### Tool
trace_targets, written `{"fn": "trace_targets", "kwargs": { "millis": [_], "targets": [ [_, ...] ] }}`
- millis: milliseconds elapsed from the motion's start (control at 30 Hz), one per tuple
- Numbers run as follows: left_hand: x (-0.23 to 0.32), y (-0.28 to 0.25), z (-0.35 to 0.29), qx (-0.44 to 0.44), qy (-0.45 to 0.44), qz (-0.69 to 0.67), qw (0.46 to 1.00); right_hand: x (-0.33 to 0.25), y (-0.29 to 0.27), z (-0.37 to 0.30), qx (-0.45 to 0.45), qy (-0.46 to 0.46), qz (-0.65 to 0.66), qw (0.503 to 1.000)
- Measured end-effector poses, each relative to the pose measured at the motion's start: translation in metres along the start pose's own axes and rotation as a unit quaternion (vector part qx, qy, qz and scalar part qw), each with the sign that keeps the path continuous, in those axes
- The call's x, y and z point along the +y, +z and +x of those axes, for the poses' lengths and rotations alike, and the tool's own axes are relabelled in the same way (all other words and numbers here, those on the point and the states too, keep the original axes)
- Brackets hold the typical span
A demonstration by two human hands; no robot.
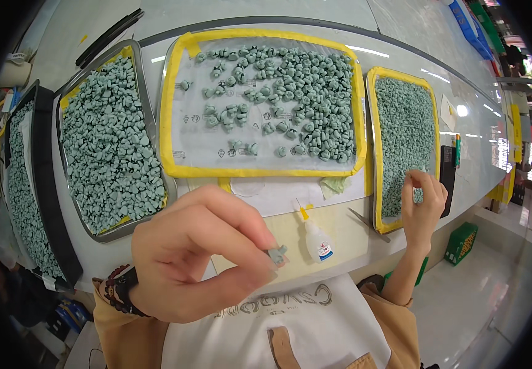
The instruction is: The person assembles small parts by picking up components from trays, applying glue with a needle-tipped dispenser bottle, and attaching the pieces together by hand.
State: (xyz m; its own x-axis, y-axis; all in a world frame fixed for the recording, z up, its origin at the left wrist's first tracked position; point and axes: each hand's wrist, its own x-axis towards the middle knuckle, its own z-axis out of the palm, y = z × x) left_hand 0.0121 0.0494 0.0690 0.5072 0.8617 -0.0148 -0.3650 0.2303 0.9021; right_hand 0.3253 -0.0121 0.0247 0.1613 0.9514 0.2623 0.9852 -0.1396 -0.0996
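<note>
My left hand (201, 255) is raised close to the camera, thumb and index finger pinching a small grey-green moulded piece (276, 254). My right hand (424, 206) is at the near end of the right tray (378, 209), which is full of tiny grey-green parts (406, 132). Its fingers are curled together; what they hold, if anything, is too small to make out. Between the hands, a translucent squeeze bottle (318, 240) with a yellow cap and needle tip stands on a pale board (346, 230). Beyond it, the yellow-taped middle tray (260, 171) carries rounded grey-green pieces (315, 92), crowded toward its right side.
To the left are a metal tray (148, 104) heaped with grey-green pieces and a black tray (47, 166) with more. A thin metal tool (367, 224) lies by the right tray. Beyond that tray sits a black box (447, 178); a crumpled green scrap (335, 186) lies near the bottle.
</note>
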Motion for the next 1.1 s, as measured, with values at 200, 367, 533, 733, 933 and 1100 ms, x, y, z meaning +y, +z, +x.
{"fn": "trace_targets", "kwargs": {
  "millis": [200,367,533,733,933,1100],
  "targets": [
    [-0.002,0.0,0.001,-0.009,0.009,-0.006,1.0,-0.018,-0.001,-0.001,0.049,-0.032,0.044,0.997],
    [0.001,-0.003,0.002,-0.021,-0.015,-0.038,0.999,-0.049,-0.007,0.003,0.001,-0.082,0.139,0.987],
    [0.0,-0.008,0.002,-0.042,-0.008,-0.033,0.999,-0.081,0.006,0.002,-0.112,-0.114,0.309,0.937],
    [-0.001,-0.006,0.006,-0.033,-0.011,-0.038,0.999,-0.088,0.018,0.013,-0.121,-0.119,0.341,0.925],
    [-0.002,-0.005,0.003,-0.028,-0.004,-0.036,0.999,-0.088,0.022,0.023,-0.128,-0.115,0.365,0.915],
    [-0.003,-0.007,0.004,-0.035,-0.004,-0.037,0.999,-0.068,-0.001,0.02,-0.05,-0.106,0.32,0.94]
  ]
}}
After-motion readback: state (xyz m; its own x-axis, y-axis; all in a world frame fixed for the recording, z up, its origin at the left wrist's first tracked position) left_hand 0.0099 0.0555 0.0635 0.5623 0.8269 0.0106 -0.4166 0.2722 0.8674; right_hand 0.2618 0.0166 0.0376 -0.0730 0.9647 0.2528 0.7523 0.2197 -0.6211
